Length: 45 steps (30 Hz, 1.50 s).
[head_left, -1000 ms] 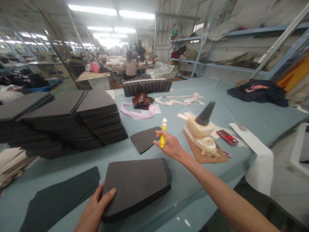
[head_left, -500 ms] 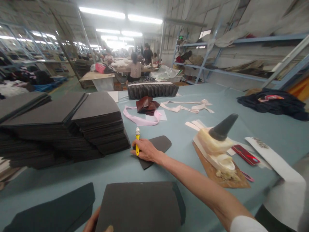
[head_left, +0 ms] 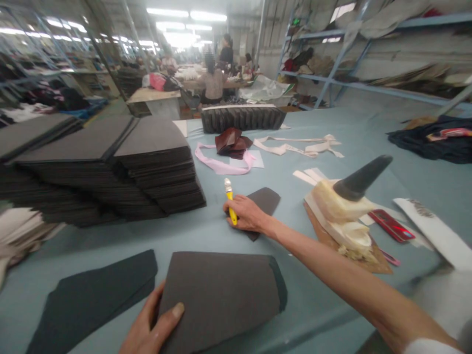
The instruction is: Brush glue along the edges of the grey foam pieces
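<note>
My left hand [head_left: 157, 319] grips the left edge of a dark grey panel [head_left: 221, 295], thumb on top and fingers at the edge or beneath. A darker strip shows along the panel's right end. My right hand [head_left: 248, 214] holds a yellow-handled brush [head_left: 231, 202], bristles pointing up and away. That same hand rests over a smaller dark grey piece [head_left: 268, 197] on the table; whether its fingers also grip this piece I cannot tell. Dark green flat pieces [head_left: 99, 290] lie left of my left hand.
Tall stacks of dark panels [head_left: 158, 167] stand at left. On the right, a glue-crusted container [head_left: 339, 211] with a black cone [head_left: 363, 177] sits on brown board, beside a red case [head_left: 391, 225]. Pink ribbon [head_left: 221, 166] and a dark row of pieces [head_left: 243, 119] lie farther back.
The view has shifted, and more of my left hand and the panel now shows. My right hand stays at the smaller piece with the brush.
</note>
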Motion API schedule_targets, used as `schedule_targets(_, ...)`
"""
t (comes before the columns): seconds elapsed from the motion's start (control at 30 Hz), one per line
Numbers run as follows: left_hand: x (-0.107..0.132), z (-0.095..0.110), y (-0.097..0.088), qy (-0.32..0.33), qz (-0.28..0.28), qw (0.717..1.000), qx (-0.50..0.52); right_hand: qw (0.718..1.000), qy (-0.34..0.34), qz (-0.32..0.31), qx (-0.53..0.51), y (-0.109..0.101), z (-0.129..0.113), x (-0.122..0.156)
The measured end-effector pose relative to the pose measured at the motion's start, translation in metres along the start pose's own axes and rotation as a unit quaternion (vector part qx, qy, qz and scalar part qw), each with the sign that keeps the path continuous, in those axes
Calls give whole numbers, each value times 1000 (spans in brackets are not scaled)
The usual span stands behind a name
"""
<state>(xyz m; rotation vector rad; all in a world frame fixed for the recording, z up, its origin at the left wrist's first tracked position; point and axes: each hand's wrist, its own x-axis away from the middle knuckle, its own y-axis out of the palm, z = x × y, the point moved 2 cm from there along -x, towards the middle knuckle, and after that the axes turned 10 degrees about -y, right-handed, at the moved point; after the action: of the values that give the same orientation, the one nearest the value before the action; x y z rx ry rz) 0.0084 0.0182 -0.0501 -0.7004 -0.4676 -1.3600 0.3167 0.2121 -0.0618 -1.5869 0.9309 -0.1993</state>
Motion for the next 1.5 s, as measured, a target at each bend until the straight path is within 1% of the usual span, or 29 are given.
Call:
schedule_targets(0.07, 14, 8, 7, 2, -42, 998, 53, 1000, 4, 20, -9, -6, 0, 15)
schedule_targets(0.13, 23, 15, 13, 5, -81, 995, 65, 999, 13, 49, -18, -11, 0, 27)
schedule_targets(0.23, 28, 19, 16, 29, -91, 992, 77, 994, 37, 104, -21, -20, -9, 43)
schedule_targets(0.27, 29, 19, 16, 37, -92, 992, 79, 991, 53, 123, -21, -24, -15, 50)
schedule_targets(0.3, 29, 18, 16, 43, -94, 991, 80, 983, 92, 158, -28, -30, -22, 57)
schedule_targets(0.37, 29, 17, 17, 49, -96, 991, 78, 968, 152, 194, -55, -40, -40, 74)
schedule_targets(0.53, 27, 20, 17, 58, -82, 993, 68, 927, 272, 237, -97, -57, -94, 117)
schedule_targets(0.63, 25, 23, 16, 61, -79, 993, 60, 898, 334, 257, -124, -60, -128, 130)
schedule_targets(0.73, 24, 24, 15, 56, -82, 994, 51, 873, 355, 296, -158, -56, -154, 132)
schedule_targets(0.8, 22, 26, 15, 51, -78, 995, 40, 862, 359, 315, -169, -51, -161, 133)
schedule_targets(0.9, 20, 28, 16, 47, -77, 996, 23, 855, 362, 333, -166, -47, -164, 143)
schedule_targets(1.0, 21, 32, 18, 48, -74, 996, 10, 862, 346, 345, -136, -50, -168, 160)
schedule_targets(1.1, 24, 39, 19, 48, -73, 996, -5, 886, 309, 338, -72, -58, -179, 179)
schedule_targets(1.13, 25, 41, 18, 54, -61, 997, -16, 897, 287, 333, -47, -61, -185, 183)
schedule_targets(1.17, 28, 43, 15, 67, -34, 997, -34, 908, 260, 327, -24, -65, -192, 186)
schedule_targets(1.2, 32, 45, 10, 89, 9, 994, -60, 920, 227, 320, -5, -68, -201, 188)
schedule_targets(1.23, 39, 46, 3, 120, 66, 987, -89, 930, 190, 313, 9, -72, -211, 187)
schedule_targets(1.3, 58, 42, -10, 199, 185, 950, -152, 948, 114, 297, 15, -76, -234, 181)
schedule_targets(1.33, 70, 37, -15, 241, 222, 929, -171, 953, 80, 292, 11, -77, -245, 175)
schedule_targets(1.37, 82, 30, -17, 281, 226, 914, -183, 956, 45, 290, 4, -77, -256, 168)
schedule_targets(1.4, 94, 22, -16, 307, 196, 913, -185, 958, 12, 288, -6, -76, -266, 160)
schedule_targets(1.43, 103, 12, -11, 303, 133, 924, -193, 958, -16, 286, -10, -74, -275, 151)
schedule_targets(1.47, 111, 2, -4, 280, 49, 938, -198, 959, -38, 279, -11, -71, -281, 142)
schedule_targets(1.5, 116, -9, 7, 240, -63, 943, -221, 961, -52, 272, -5, -69, -286, 133)
